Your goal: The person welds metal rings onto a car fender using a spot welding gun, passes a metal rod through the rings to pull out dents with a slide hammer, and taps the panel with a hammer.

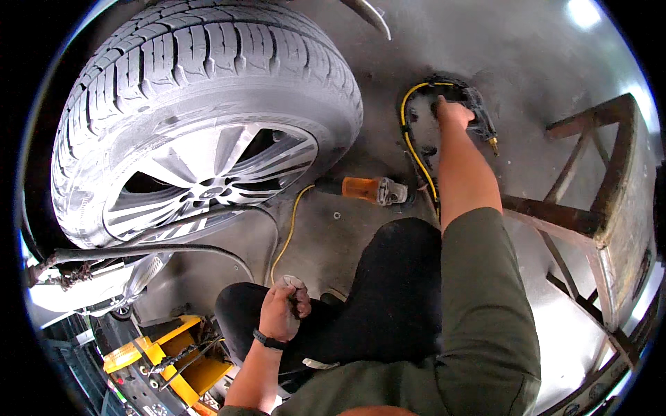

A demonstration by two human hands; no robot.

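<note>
My right hand (454, 114) reaches forward, fingers curled onto a dark tool (476, 97) with a brass-coloured end, lying on the floor inside the loop of a yellow line (408, 142). Below it lies an orange angle grinder (361, 188) with a yellow cord (285, 247). My left hand (284, 308), with a watch at the wrist, is closed in front of my knee around something pale that I cannot make out clearly. A large car wheel (208, 90) with a silver rim fills the upper left.
A worn stool (602, 197) with a brownish frame is at the right. Black hoses (149, 251) cross below the wheel. A yellow wheeled cart or machine (182, 360) is at the lower left, near part of a white car body (62, 295). The floor (506, 48) is grey.
</note>
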